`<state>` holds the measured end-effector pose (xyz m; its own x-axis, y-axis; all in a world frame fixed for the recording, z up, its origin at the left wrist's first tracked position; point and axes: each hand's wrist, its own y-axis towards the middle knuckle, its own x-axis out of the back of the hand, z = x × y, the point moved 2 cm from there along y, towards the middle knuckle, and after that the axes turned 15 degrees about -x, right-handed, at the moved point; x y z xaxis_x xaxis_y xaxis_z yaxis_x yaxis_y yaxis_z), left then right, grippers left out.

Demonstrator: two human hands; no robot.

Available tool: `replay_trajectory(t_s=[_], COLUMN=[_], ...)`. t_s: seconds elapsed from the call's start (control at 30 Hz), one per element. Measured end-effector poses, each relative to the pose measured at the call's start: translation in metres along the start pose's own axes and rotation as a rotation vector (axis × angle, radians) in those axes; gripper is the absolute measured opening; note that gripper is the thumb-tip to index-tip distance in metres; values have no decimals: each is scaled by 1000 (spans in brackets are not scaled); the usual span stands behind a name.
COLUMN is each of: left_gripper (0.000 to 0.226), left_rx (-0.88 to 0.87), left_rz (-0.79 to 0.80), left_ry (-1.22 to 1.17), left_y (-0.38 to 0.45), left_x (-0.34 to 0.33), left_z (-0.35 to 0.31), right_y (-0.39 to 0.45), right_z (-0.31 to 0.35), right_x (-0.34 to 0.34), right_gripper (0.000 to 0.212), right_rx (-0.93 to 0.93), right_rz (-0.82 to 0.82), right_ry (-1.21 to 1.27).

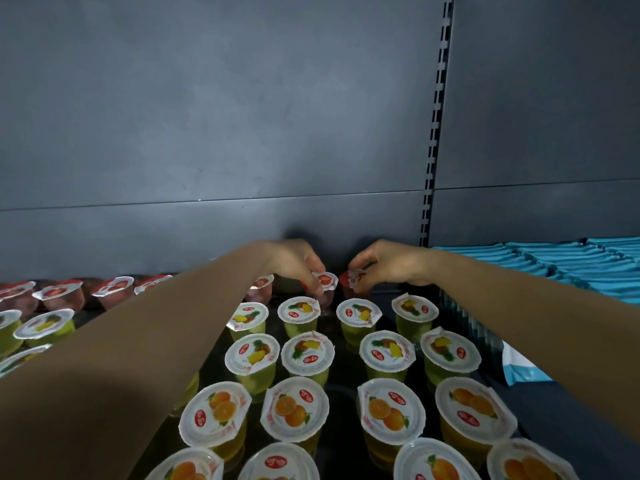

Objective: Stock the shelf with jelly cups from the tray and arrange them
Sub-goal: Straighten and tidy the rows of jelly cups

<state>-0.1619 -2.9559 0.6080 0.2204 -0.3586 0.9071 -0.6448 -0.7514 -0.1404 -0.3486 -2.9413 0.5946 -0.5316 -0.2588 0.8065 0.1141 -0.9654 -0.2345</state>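
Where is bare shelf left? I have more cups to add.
Bare dark shelf lies right of the orange-lidded jelly cups, before the teal packets. The centre is crowded: both hands, left hand and right hand, pinch red-lidded cups at the back.

Left hand [294,263] and right hand [388,263] each pinch 1 red jelly cup [325,280] at the shelf's [554,420] back.
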Motion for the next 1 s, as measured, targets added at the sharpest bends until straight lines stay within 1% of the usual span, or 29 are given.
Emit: replay_trajectory(t_s=[0.17, 0.33, 0.47, 0.57, 0.63, 0.7, 0.83, 0.9, 1.0], left_gripper=[31, 32, 31, 41, 52, 56, 63, 68, 73], left_rx=[-12, -2, -2, 19, 36, 41, 68, 77, 87], left_rz=[6, -4, 5, -5, -23, -22, -36, -61, -84], left_ry=[2, 6, 25, 61, 121, 217, 482, 579, 642], left_y=[-3, -2, -1, -5, -14, -28, -71, -104, -164], left_x=[3, 3, 4, 10, 20, 32, 54, 60, 61], left_z=[4, 5, 5, -3, -12, -21, -33, -37, -40], right_y=[3, 3, 2, -3, -12, -26, -71, -102, -153], right_z=[3, 2, 3, 9, 18, 32, 69, 93, 133], right_x=[-4, -5, -4, 2, 10, 20, 30, 26, 7], right_gripper=[60, 59, 60, 63, 62, 61, 71, 75, 77], right_rx=[1, -3, -9, -18, -10, -7, -12, -11, 8], right_rz=[6, 4, 8, -17, -66, -123, -205, -230, -279], right_ry=[7, 23, -22, -90, -184, -324, -548, -600, -626])
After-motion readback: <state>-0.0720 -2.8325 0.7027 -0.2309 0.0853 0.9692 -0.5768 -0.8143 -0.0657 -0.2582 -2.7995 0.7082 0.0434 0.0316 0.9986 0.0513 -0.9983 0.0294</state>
